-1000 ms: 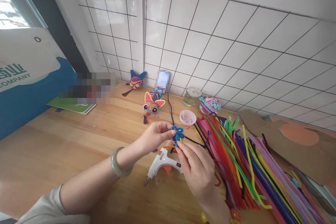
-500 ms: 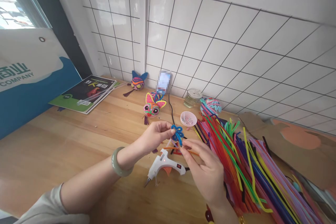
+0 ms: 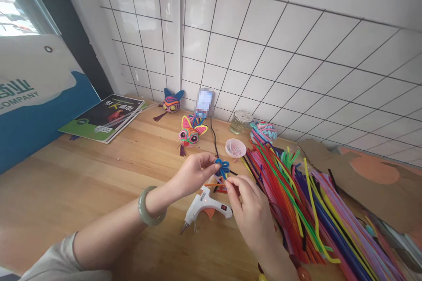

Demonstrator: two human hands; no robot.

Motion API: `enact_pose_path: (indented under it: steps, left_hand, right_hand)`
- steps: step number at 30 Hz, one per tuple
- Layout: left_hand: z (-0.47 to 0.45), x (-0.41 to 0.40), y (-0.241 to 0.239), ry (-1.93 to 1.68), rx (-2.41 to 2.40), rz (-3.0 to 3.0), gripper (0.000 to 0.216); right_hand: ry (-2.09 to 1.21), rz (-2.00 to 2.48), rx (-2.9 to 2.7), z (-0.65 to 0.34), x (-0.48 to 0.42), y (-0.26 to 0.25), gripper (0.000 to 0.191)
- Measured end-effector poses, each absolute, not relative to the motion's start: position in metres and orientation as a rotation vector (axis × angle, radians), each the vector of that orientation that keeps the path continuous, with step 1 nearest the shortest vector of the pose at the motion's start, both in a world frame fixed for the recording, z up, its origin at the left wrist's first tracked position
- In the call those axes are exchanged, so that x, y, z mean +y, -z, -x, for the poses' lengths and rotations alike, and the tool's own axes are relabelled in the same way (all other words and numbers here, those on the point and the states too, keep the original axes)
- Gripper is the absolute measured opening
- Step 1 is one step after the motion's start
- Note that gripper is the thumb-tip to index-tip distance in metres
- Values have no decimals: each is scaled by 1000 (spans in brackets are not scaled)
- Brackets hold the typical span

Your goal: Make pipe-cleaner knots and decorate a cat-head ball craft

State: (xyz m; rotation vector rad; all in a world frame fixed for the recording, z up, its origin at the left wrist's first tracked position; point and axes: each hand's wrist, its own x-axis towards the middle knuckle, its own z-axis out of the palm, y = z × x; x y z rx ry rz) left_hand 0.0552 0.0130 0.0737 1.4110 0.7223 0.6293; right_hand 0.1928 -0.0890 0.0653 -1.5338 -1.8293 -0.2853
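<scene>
Between my hands is a blue pipe cleaner flower (image 3: 223, 166), its stuff bent into several loops. My left hand (image 3: 197, 173) pinches its left side between thumb and fingertips. Lower down, the fingers of my right hand (image 3: 248, 202) are closed on the flower's short blue tail. Just below them on the table lies a white hot glue gun (image 3: 206, 205), its nozzle pointing to the lower left and a small red light showing on its body. Several thin pipe cleaner pieces in orange and red lie behind my fingers, partly hidden.
A large spread of coloured pipe cleaners (image 3: 296, 202) covers the right side beside cardboard (image 3: 362, 184). Behind my hands stand a pink bowl of small beads (image 3: 235, 148), a glass jar (image 3: 240, 122), a phone (image 3: 204, 102) and animal-head figures (image 3: 189, 134). Magazines (image 3: 105, 118) lie at left.
The flower has tilted and its loops now look flatter from my view. My right hand has shifted slightly left along with its tail; both hands keep their hold.
</scene>
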Motion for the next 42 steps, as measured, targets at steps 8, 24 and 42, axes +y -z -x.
enact_pose_path:
  steps: [8,24,42]
  left_hand:
    - [-53,17,-74,-491,662,-1283,27]
    - [-43,1,-90,-451,403,-1150,27]
    - [-35,9,-94,-327,427,-1147,29]
  right_hand:
    - [629,1383,-1990,-197,-96,-60,20]
    - [857,1148,-1979,-205,-119,-70,15]
    - [442,1142,-1936,-206,-112,-78,30]
